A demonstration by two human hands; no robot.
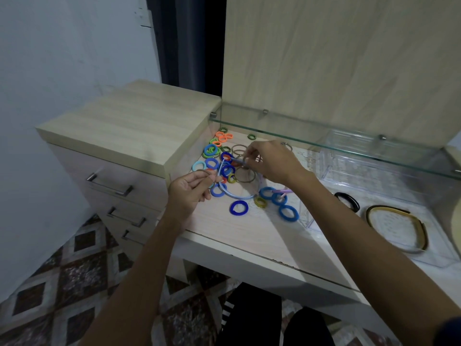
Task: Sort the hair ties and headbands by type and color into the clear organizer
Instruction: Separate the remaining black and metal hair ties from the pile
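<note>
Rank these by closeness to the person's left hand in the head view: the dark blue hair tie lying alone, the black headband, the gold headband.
From the left hand:
1. Dark blue hair tie, just to its right on the desk.
2. Black headband, farther right, inside the clear organizer.
3. Gold headband, farthest right.

left hand (190, 187) pinching, right hand (270, 162) pinching, arms extended

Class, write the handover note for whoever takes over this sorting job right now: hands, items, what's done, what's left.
Left hand pinches one end of the thin light blue headband; right hand pinches something thin above the pile, exactly what is unclear.
Hair ties lie mixed on the desk.
Black headband and gold headband already lie in the clear organizer.
Left: all ties, the blue headband.
</note>
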